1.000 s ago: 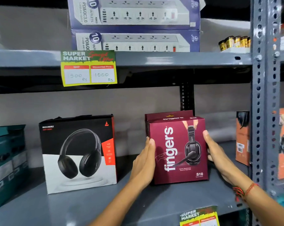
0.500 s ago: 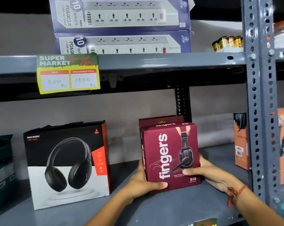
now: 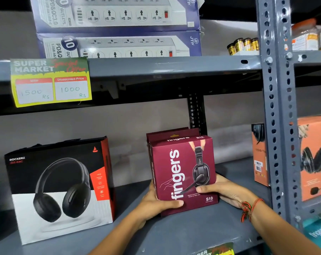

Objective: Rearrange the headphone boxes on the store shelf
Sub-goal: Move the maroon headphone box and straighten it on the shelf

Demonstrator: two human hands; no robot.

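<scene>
Two hands, left hand and right hand, clasp the maroon box low at centre frame, on the shelf. Judged light, stiff cardboard, slightly slick; hold lower corners.

Bare shelf lies open between the black box and maroon box; upright post blocks the right.

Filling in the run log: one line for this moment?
hands: left and right grip maroon box | box: upright on shelf | black box: untouched
</scene>
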